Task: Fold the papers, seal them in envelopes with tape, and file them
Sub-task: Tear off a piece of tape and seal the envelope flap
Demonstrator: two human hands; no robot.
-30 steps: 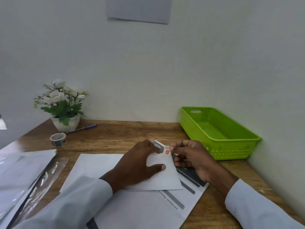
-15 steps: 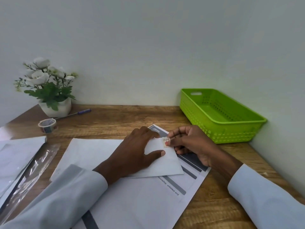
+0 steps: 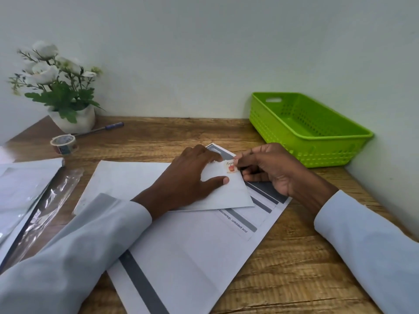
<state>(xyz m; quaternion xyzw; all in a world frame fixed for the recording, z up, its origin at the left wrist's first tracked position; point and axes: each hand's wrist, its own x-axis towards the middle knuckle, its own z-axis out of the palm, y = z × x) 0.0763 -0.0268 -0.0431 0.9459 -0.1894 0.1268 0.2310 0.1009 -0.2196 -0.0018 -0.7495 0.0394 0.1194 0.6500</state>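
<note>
On worktop [image 3: 283,257], atop printed sheet [image 3: 192,245]: white envelope [image 3: 231,193] pressed flat under spread left hand [image 3: 188,177]; patterned tape piece [image 3: 231,166] pinched by right hand [image 3: 269,171] fingers.

Your free lanes: bare desk [image 3: 172,134] between tape roll [image 3: 64,144] and green basket [image 3: 310,130]. Obstacles: flowerpot [image 3: 74,118], pen [image 3: 102,129] far left; basket blocks right corner.

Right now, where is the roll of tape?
In the head view, the roll of tape sits on the desk at far left, just in front of the flower pot and beside the pen.
</note>
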